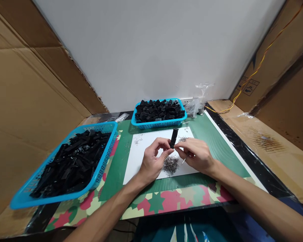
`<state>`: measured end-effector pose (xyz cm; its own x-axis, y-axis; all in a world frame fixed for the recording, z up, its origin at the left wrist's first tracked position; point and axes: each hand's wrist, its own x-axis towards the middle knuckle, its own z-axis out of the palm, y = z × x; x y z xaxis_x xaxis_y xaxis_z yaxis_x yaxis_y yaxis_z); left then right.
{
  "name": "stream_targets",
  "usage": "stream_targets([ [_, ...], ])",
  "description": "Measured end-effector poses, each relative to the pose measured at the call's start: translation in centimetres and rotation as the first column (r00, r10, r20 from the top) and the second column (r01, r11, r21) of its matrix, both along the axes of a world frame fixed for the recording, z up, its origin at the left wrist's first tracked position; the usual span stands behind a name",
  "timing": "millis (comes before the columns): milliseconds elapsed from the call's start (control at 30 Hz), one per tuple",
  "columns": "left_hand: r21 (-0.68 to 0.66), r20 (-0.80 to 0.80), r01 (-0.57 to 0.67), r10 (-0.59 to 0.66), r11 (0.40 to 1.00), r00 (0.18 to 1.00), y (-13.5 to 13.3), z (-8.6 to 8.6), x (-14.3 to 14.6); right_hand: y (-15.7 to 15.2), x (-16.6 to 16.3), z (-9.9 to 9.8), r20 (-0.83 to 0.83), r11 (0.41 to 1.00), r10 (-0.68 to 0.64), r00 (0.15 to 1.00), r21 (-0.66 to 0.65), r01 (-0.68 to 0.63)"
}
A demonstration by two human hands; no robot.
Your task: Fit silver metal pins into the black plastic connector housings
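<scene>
My left hand point(153, 158) pinches a narrow black plastic part point(174, 137) between thumb and fingers and holds it upright above a white sheet point(133, 164). My right hand point(197, 154) is closed, its thumb and forefinger meeting at the part's lower end. Whatever may be between those fingertips is too small to make out. From under the right hand sticks the tip of a thin metal tool point(183, 161). Below the hands lies a pile of small metal pieces point(170, 165). Smaller scatterings lie on the sheet at the left point(137, 139) and behind the right hand point(183, 138).
At the left stands a blue basket point(109, 151) of long black parts; another blue basket point(158, 125) of short black pieces stands at the back. Clear plastic bags point(193, 107) lie beside it. Cardboard walls point(27, 84) flank the green mat point(224, 158). A yellow wire point(259, 67) runs at right.
</scene>
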<state>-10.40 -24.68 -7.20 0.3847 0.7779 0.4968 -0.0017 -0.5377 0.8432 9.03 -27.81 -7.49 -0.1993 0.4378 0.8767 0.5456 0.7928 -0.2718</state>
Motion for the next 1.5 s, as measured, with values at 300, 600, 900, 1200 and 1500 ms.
stream_targets([
  [300,-0.056,0.012,0.005,-0.004,0.998,1.000,0.2,0.2,-0.1,0.1,0.0,0.1,-0.028,1.000,-0.013,1.000,0.001,0.013],
  [600,-0.010,-0.011,0.004,-0.004,1.000,1.000,0.2,0.4,-0.1,0.0,0.3,0.1,0.164,0.992,-0.084,0.983,0.104,0.068],
  [900,0.118,-0.067,-0.004,0.012,0.993,0.998,0.4,0.2,-0.2,-0.1,0.7,0.3,0.282,0.984,-0.142,0.949,0.143,0.104],
  [1200,0.105,-0.061,-0.041,0.048,0.994,0.997,0.3,0.1,-0.4,-0.3,0.7,1.0,0.301,0.980,-0.165,0.939,0.158,0.122],
  [1500,0.120,-0.070,-0.060,0.068,0.991,0.995,0.5,-0.1,-0.5,-0.2,0.9,0.8,0.314,0.985,-0.152,0.937,0.128,0.117],
])
